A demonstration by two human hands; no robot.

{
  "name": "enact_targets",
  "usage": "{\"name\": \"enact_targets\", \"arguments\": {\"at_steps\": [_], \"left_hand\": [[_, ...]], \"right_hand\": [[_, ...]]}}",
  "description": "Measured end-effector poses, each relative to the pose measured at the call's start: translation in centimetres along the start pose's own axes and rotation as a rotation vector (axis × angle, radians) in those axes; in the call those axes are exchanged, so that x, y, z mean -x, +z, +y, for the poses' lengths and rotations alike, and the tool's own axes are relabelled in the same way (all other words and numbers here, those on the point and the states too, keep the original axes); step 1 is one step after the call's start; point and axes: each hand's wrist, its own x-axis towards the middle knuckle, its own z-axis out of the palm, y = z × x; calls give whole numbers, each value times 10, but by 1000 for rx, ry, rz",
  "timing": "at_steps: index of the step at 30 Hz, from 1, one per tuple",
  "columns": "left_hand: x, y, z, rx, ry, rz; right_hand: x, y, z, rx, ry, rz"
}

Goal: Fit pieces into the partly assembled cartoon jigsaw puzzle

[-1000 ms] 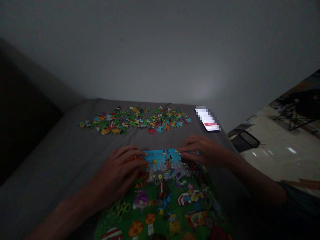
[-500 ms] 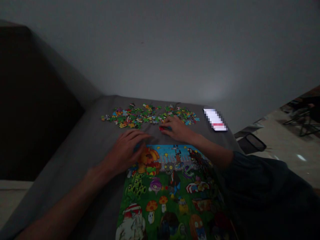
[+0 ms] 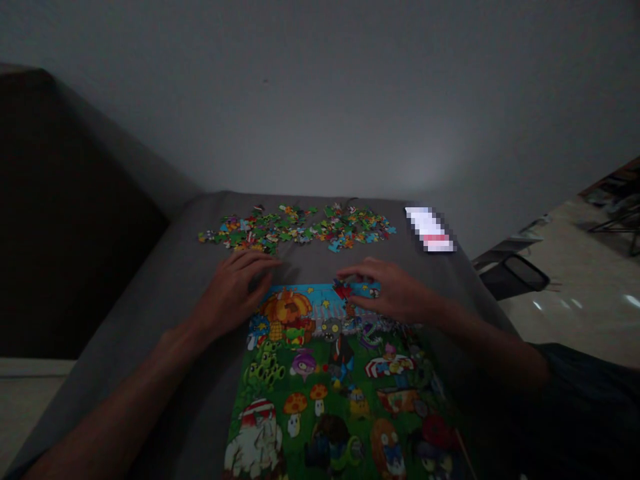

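My right hand is over the top edge of a colourful cartoon picture sheet, pinching a small red and blue puzzle piece between thumb and fingertips. Beside the sheet's upper left corner, my left hand has its fingers stretched out and the thumb apart, holding nothing that I can see. The sheet shows a pumpkin, mushrooms and other figures on green, with a blue strip along the top. Past both hands lies a spread of loose puzzle pieces.
A phone with a lit, blurred screen lies at the right of the grey cloth surface. A pale wall rises behind it. To the right, a dark chair-like object stands over the shiny floor.
My right hand has come back from the loose pieces to the picture's top edge, with the red piece in its fingers. My left hand has shifted slightly left. The view has moved a little.
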Motion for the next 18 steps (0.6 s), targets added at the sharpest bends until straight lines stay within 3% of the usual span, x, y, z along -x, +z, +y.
{"name": "enact_targets", "arguments": {"at_steps": [3,6,11,18], "left_hand": [[1,3,7,7,44,-13],[4,7,14,-5,101,-33],[11,5,27,-45,176,-45],[16,3,33,-72,203,-65]], "right_hand": [[33,7,-2,-74,-4,54],[48,14,3,-53,-16,87],[50,12,9,-49,-28,130],[52,8,9,34,14,94]]}}
